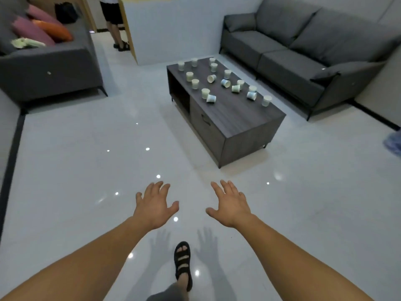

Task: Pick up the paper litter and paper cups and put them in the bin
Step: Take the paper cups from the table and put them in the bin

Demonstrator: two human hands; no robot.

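Sixteen small white paper cups (205, 93), several tipped, dot the dark wood-grain counter (245, 124), upper centre; left hand (155, 206) and right hand (231, 205) spread, empty

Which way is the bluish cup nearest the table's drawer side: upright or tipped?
Tipped. The bluish cup lies on its side on the coffee table, right beside a standing pale cup.

The floor (71, 161) is glossy and smooth, mirroring ceiling lights and the hands' shadows. The coffee table (243, 118) looks like dark, matt wood grain. The paper cups (205, 93) on it look pale and matt. The sofa (288, 59) is matt grey cloth, as is the armchair (47, 70), with its soft cloth cushions (32, 29)
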